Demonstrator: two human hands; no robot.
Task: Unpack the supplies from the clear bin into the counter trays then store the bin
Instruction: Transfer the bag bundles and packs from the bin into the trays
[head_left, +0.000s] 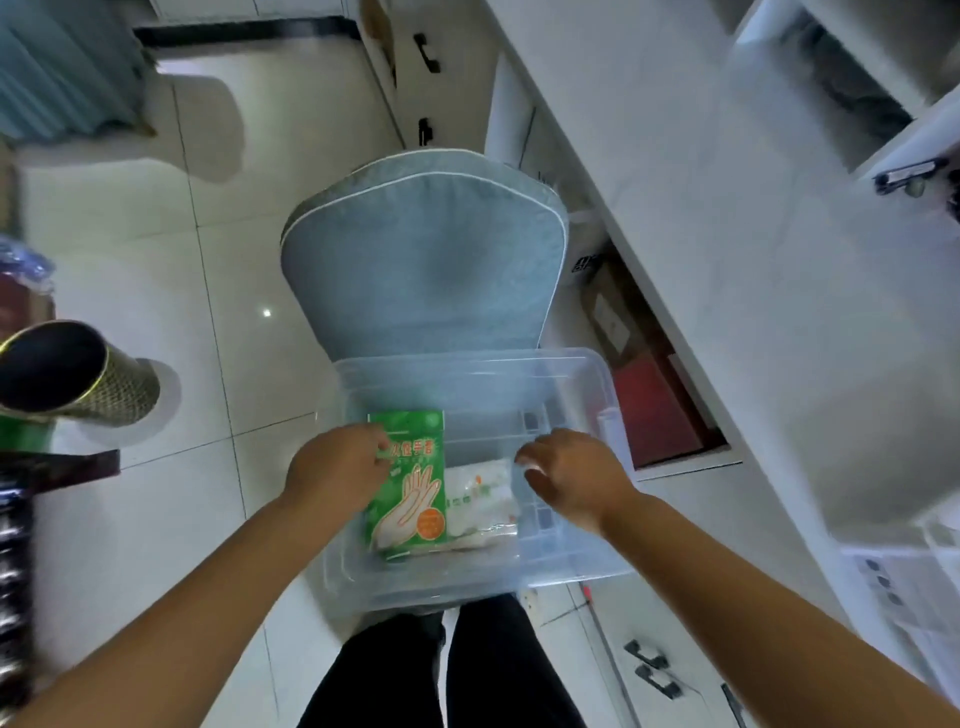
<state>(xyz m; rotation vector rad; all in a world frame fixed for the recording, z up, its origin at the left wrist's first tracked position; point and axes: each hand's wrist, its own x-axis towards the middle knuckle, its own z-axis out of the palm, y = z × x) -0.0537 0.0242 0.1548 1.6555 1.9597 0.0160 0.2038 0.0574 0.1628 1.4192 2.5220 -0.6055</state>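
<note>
Clear bin (566, 564) on chair seat, below me. Green glove packet (410, 483) in bin's left half, long axis running away from me. Left hand (337, 470) nearer, fingers curled on packet's left edge. Right hand (569, 480) hovers half-curled, empty, beside white packet (483, 501). I judge left takes green first.

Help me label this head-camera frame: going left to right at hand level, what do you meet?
Patterned cylindrical container → left hand → green glove packet → white packet → right hand → right wall of the clear bin → red box under the counter → white counter.
</note>
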